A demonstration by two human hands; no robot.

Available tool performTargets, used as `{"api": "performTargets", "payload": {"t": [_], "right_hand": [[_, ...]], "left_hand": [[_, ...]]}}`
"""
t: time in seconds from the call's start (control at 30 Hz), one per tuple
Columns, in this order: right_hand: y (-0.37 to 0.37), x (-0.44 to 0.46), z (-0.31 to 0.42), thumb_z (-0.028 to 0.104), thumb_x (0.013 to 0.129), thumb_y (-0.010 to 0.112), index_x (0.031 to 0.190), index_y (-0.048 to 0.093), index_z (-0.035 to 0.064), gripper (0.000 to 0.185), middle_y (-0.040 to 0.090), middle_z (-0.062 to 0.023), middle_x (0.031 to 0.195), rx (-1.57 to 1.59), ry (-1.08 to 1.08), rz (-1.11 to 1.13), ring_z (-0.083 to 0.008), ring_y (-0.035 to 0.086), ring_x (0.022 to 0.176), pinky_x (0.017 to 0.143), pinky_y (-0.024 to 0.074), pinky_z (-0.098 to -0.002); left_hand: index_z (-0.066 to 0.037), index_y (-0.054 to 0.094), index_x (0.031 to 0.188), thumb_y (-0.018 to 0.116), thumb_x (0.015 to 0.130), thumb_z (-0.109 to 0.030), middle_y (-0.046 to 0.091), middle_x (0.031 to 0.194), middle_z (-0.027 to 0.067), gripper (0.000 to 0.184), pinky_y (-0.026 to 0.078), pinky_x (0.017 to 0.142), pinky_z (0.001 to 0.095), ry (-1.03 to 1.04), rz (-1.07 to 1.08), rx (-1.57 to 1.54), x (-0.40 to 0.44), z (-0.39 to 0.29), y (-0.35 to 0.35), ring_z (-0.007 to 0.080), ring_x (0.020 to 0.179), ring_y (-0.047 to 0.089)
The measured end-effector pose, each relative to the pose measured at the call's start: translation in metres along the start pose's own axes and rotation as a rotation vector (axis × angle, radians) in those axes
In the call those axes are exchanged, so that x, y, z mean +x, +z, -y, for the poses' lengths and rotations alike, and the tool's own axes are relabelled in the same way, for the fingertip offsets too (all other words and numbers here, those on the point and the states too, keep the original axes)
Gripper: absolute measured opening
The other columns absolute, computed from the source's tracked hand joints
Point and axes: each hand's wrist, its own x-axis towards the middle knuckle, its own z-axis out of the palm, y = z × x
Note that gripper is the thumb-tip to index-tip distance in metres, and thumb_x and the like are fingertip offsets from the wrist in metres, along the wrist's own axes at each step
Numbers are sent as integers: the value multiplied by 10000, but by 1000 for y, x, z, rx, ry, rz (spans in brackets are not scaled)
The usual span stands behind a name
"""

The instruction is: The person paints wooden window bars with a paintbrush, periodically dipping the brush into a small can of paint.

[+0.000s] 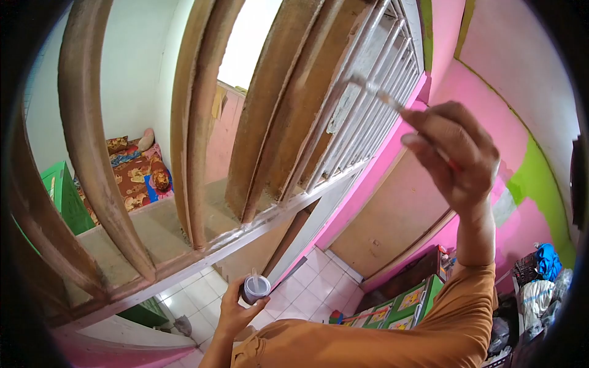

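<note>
Raised at the right, my right hand (457, 147) pinches a thin brush (385, 97) whose bristles point up and left, near the white bars (368, 92). The brush tip is blurred, so I cannot tell if it touches them. Low in the middle, my left hand (236, 310) is wrapped round a small cup (256, 287) with greyish-white contents and a clear stick-like piece standing at its rim. Brown wooden slats (187, 122) rise from a ledge (159, 230) on the left. White patches mark the ledge's front edge.
Beyond the slats lie a patterned mattress (138, 178) and a green cabinet (61, 196). Below are white floor tiles (307, 285) and a green cabinet with pictures (408, 300). Bags (540, 297) are piled at the right, near a pink and green wall (521, 159).
</note>
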Motion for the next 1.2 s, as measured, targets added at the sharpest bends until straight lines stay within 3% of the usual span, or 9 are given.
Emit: {"api": "performTargets", "payload": {"t": [0.23, 0.4, 0.53, 0.63, 0.73, 0.83, 0.93, 1.2], "right_hand": [[9, 10, -15, -53, 851, 746, 1118, 721, 27, 280, 601, -97, 934, -58, -6, 36, -224, 620, 751, 643, 512, -327], [20, 4, -3, -51, 760, 732, 990, 680, 5, 242, 539, -90, 870, -69, -81, 215, -257, 612, 774, 677, 540, -378], [19, 14, -2, -49, 762, 718, 968, 666, -2, 218, 534, -91, 864, -35, -162, 260, -267, 605, 772, 675, 538, -389], [8, 32, -8, -53, 747, 709, 919, 649, -17, 186, 548, -100, 877, -227, -134, 185, -281, 616, 782, 695, 543, -401], [8, 34, -6, -48, 746, 707, 919, 651, -20, 184, 556, -103, 880, -194, -146, 202, -288, 618, 787, 702, 546, -402], [11, 32, 0, -54, 752, 700, 923, 653, -17, 181, 559, -105, 875, -44, -157, 354, -288, 621, 796, 704, 543, -398], [2, 35, -9, -71, 750, 703, 917, 650, -8, 186, 570, -107, 870, -151, -128, 205, -282, 620, 762, 668, 523, -392], [1, 34, -6, -84, 764, 705, 906, 637, -3, 178, 579, -108, 874, -13, -157, 287, -278, 623, 738, 657, 525, -372]], "left_hand": [[11, 531, 1307, 867, 788, -50, 673, 1154, 110, 621, 535, 947, 331, -27, 52, 22, -1, 5, 1, 194, 1097, 668], [22, 553, 1285, 896, 780, -108, 676, 1135, 128, 624, 537, 949, 333, -25, 31, 8, -1, 4, 4, 209, 1065, 683], [17, 554, 1287, 896, 780, -108, 677, 1130, 126, 624, 538, 947, 333, -29, 9, 18, -3, 4, 4, 207, 1065, 683], [-4, 528, 1319, 870, 787, -59, 662, 1162, 112, 635, 536, 942, 330, -28, 38, 34, -4, 3, 4, 192, 1094, 664], [-4, 531, 1318, 870, 782, -57, 662, 1156, 108, 637, 529, 959, 333, -38, 40, 22, -5, 2, 5, 194, 1098, 661], [2, 530, 1316, 867, 780, -53, 663, 1158, 108, 636, 523, 971, 334, -36, 30, -2, -7, 4, 6, 197, 1104, 659], [6, 529, 1315, 864, 777, -48, 664, 1160, 109, 636, 523, 971, 332, -38, 31, 5, -7, 5, 5, 197, 1109, 658], [8, 521, 1320, 856, 775, -28, 662, 1158, 117, 640, 526, 965, 330, -37, 54, -8, -7, 4, 4, 200, 1110, 657]]}}
